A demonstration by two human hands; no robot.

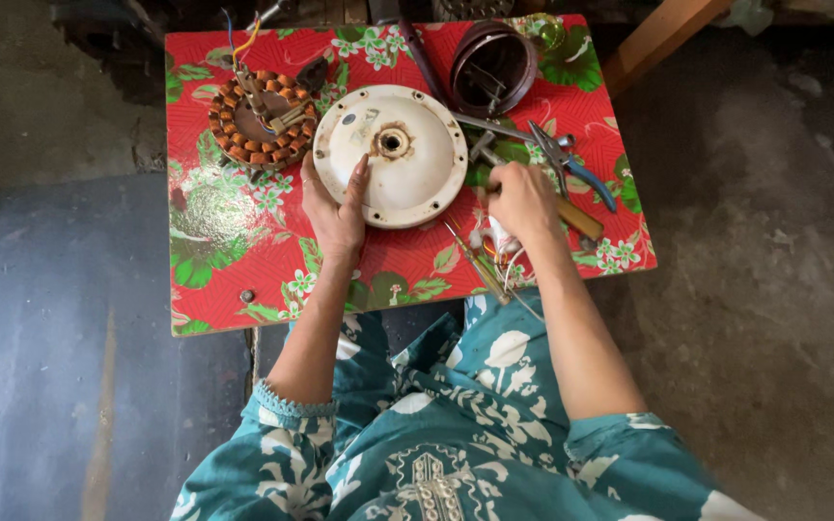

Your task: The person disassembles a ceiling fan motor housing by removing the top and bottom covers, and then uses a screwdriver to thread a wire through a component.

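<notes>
Currently the cover (390,154), a dished white round plate with a bored hub, sits mid-desk (234,280). Left hand (337,207) braces its near-left rim, grip spread flat, fingers up onto the face. Right hand (525,198) is just right of the cover, grip curled on something small and white; can't tell what it is. Best practice here, I'd say: keep the left palm firm on the rim so the cover can't spin or slide on the slick cloth. Pliers (571,164) lie right of the cover, beyond the right hand; stator (263,116) with copper windings up-left; dark housing (492,68) up-right. Screwdriver (475,260) near the cover's lower right, partly under the wrist. Cover's underside hidden; small parts beside the right hand too cluttered to sort.
</notes>
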